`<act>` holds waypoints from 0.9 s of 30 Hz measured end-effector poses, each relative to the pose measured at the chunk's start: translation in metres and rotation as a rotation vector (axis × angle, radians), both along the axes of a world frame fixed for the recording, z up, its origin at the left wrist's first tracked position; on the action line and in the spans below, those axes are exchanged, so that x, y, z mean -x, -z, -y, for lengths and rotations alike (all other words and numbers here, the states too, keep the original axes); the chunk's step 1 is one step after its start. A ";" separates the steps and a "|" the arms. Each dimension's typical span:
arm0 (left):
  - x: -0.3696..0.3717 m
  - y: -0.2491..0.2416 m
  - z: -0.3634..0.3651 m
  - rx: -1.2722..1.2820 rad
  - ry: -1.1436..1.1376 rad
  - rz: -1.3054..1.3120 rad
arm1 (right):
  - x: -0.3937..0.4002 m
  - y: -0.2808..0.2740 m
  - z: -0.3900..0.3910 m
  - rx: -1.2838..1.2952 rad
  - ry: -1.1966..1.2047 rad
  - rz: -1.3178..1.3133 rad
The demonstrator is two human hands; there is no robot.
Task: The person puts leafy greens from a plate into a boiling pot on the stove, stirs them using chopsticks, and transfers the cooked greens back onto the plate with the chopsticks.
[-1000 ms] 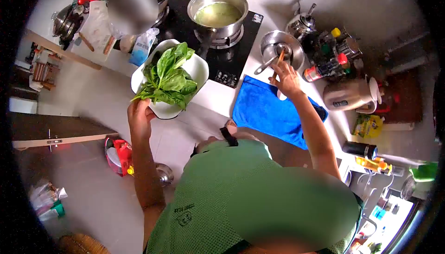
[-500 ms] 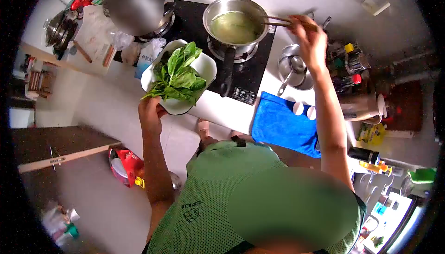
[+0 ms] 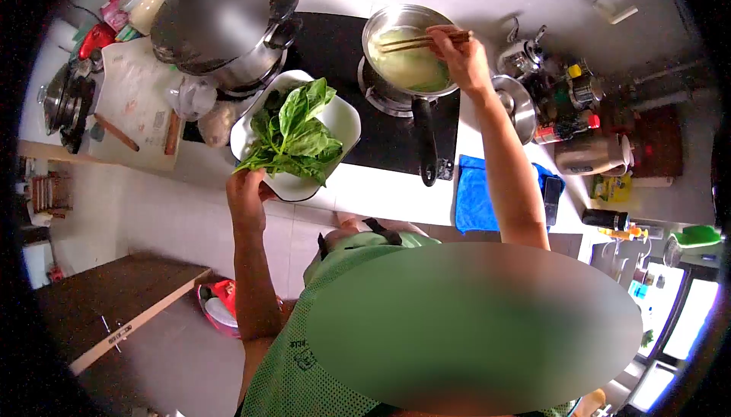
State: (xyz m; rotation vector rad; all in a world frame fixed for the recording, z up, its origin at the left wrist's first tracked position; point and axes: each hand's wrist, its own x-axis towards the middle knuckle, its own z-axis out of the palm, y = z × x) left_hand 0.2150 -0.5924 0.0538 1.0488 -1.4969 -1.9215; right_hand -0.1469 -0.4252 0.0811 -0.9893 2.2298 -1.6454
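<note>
My left hand point(image 3: 247, 194) grips the near-left rim of a white, dark-edged bowl point(image 3: 348, 129). Leafy greens point(image 3: 306, 131) lie heaped in it, some stems over the edge by my fingers. With my right hand point(image 3: 463, 59) I hold a pair of chopsticks point(image 3: 411, 43), which reach into a steel saucepan point(image 3: 415, 15). Cloudy, pale yellow-green liquid point(image 3: 407, 70) fills its lower part, and some green shows near the side. The pan's black handle point(image 3: 426, 139) points toward me. The bowl is held to the left of the saucepan, over the counter edge.
A large steel pot point(image 3: 236, 74) stands on the left of the black cooktop point(image 3: 324, 51). Farther left lies a cutting board point(image 3: 137, 105). To the right are a metal bowl point(image 3: 524, 112), a blue cloth point(image 3: 474, 204) and a dark phone-like object point(image 3: 550, 200). Bottles line the right wall.
My right hand has moved left over the saucepan, and the chopsticks now reach deeper inside it. My left hand still holds the bowl of greens. The whole view has shifted somewhat.
</note>
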 end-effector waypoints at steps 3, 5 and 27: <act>0.000 0.006 0.006 -0.004 -0.001 0.005 | -0.013 -0.031 -0.002 -0.053 0.111 -0.046; 0.005 0.002 0.005 -0.021 -0.028 0.000 | -0.014 -0.030 0.010 -0.014 0.057 -0.019; 0.022 0.005 -0.020 -0.020 -0.093 -0.007 | 0.012 -0.042 -0.021 -0.357 0.044 -0.300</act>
